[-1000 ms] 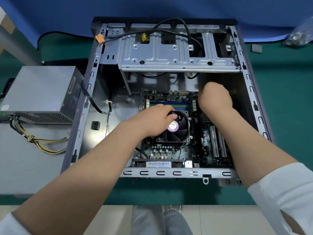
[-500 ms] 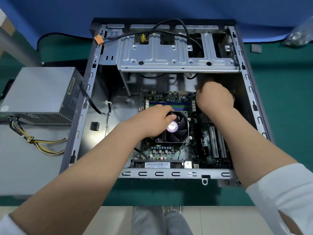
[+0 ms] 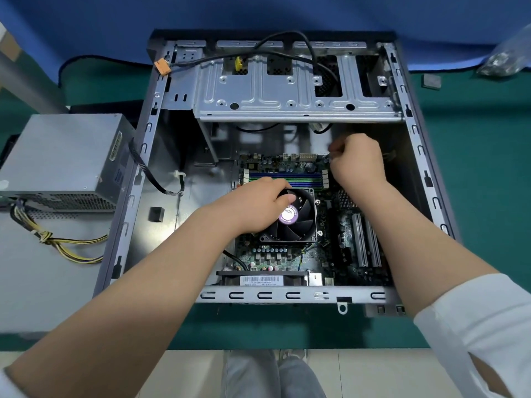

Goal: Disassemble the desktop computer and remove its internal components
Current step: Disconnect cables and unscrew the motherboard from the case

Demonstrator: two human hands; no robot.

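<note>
Freeing the green motherboard (image 3: 287, 255) inside the grey steel case (image 3: 413, 130)

Left hand (image 3: 253, 208) grips the black cooler fan (image 3: 298, 218); right hand (image 3: 357, 162) is curled — contents hidden — next, probably lifting gently.

— Where do we have our left hand (image 3: 253, 206)?
— Palm down, forearm bare and reaching in from the lower left, fingers curled forward with the thumb tip showing at the front.
— And our right hand (image 3: 357, 163)?
— Farther forward, knuckles up, fingers curled under in a loose fist; whether it pinches anything we cannot tell. A white sleeve (image 3: 474, 326) is pushed up that forearm.
</note>
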